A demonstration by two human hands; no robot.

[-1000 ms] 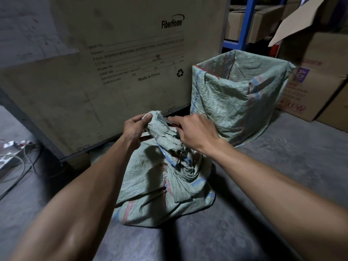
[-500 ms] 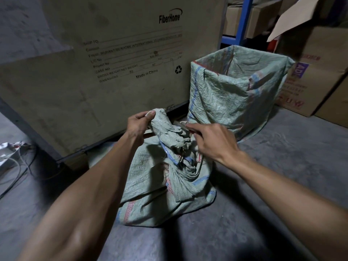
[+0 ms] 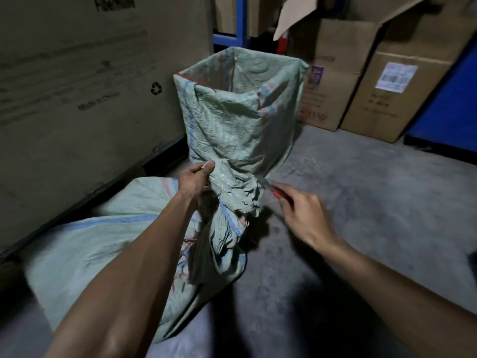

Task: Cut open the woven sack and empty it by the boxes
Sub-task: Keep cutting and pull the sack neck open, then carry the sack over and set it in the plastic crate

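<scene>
You grip a crinkled, matt woven plastic sack (image 3: 227, 228); behind it, dull brown cardboard boxes (image 3: 395, 94) on a rough concrete floor (image 3: 361, 202).

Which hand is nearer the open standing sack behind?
Left. The left hand grips the tied sack's neck just before the standing sack; the right hand is farther back.

I see the woven sack (image 3: 124, 244) lying slumped on the concrete floor (image 3: 361, 202) beside the big crate, pale green with blue and red stripes, creased and dusty. Its bunched, frayed neck (image 3: 232, 192) stands lifted upright above the body. The cutter (image 3: 273, 191), a slim red-handled blade, sits just beside the right edge of that neck, pointing toward it.
</scene>
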